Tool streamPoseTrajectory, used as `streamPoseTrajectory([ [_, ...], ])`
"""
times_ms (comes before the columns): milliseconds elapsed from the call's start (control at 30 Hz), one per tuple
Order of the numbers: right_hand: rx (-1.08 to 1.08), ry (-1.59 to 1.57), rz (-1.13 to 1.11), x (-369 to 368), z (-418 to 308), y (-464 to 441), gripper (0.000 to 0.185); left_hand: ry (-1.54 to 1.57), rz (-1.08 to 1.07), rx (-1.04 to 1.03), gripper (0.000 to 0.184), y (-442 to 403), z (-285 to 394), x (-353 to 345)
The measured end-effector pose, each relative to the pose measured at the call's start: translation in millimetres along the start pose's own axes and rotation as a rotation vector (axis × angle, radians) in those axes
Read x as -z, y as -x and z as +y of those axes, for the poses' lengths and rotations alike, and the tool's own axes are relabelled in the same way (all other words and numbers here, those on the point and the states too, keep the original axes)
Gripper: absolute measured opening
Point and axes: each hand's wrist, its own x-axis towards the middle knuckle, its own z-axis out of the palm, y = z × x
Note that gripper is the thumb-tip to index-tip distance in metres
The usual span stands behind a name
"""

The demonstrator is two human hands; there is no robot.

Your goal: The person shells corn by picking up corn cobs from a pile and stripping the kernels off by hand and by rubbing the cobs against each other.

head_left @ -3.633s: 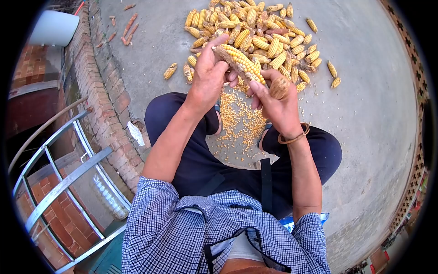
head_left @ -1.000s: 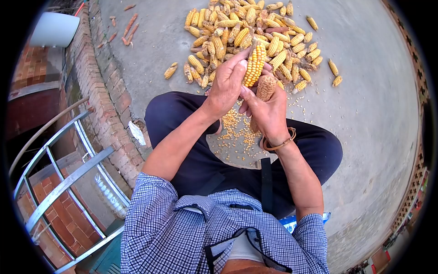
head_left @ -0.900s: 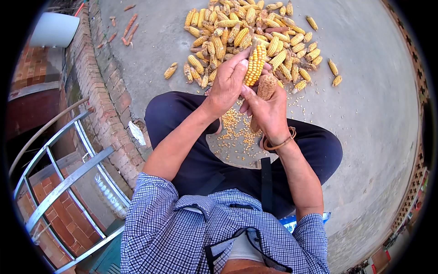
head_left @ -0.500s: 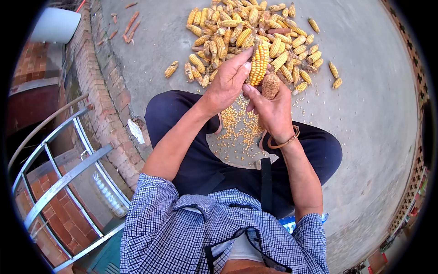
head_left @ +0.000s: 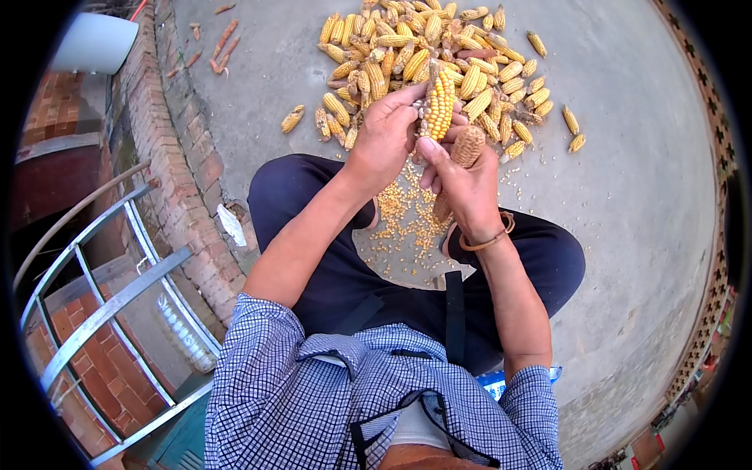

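Note:
My left hand [head_left: 381, 141] is closed around the left side of a yellow corn cob [head_left: 440, 106], held upright with its tip away from me. Part of that ear's left side looks stripped or discoloured. In my right hand [head_left: 470, 188] lies a bare corncob [head_left: 468, 146], its kernels gone, gripped in the palm. My right thumb presses at the lower end of the yellow ear. Loose kernels [head_left: 407, 215] are scattered on the concrete below my hands, between my feet. Past my hands rises a heap of corn ears [head_left: 407, 55].
Stripped cobs [head_left: 225, 47] lie at the upper left beside a brick edging [head_left: 184, 164]. A metal frame [head_left: 117, 301] stands on the left, and a pale bucket-like container [head_left: 95, 43] is at the top left. A few single ears [head_left: 571, 120] lie right of the heap.
The yellow ear has turned in my left hand, bringing a kernel-less strip on its left side into view. My right thumb has moved up onto its lower end.

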Motion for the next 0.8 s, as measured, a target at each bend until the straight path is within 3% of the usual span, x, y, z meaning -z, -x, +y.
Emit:
streamPoseTrajectory([
  [500, -0.149, -0.343, -0.264, 7.7, -13.6, -1.2, 0.037, 0.19, -0.051, -0.039, 0.046, 7.3, 12.4, 6.5],
  [800, -0.129, -0.346, -0.267, 7.1, -11.3, -3.5, 0.035, -0.003, -0.073, -0.055, 0.047, 10.0, 14.3, 4.4],
])
